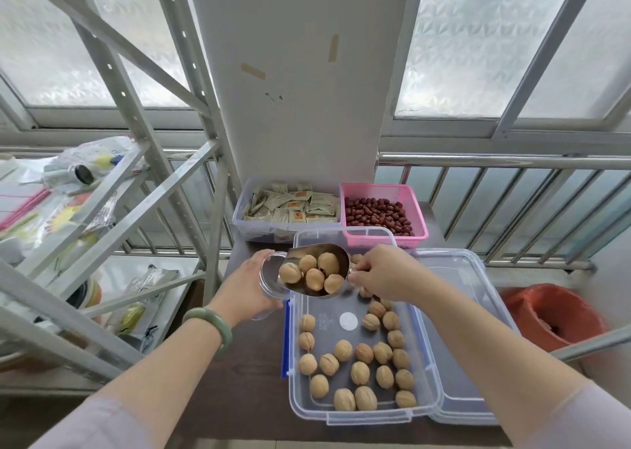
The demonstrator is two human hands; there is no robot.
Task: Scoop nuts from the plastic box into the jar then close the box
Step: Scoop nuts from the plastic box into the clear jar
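Note:
A clear plastic box [362,414] lies open on the dark table with several walnuts [362,373] spread over its bottom. Its clear lid [467,312] rests beside it on the right, partly under the box. My right hand [382,272] grips the handle of a metal scoop [300,255] that carries several walnuts, held above the box's far left corner. My left hand [247,286] holds a clear jar [269,278] tilted, its mouth toward the scoop's lip. The scoop's front edge overlaps the jar's opening. I see no nuts inside the jar.
Behind the box stand a clear tub of wrapped packets [263,230] and a pink basket of red dates [418,209]. A white metal shelf rack [143,182] fills the left side. An orange-lined bin [553,315] sits on the right. A metal railing [512,161] runs behind.

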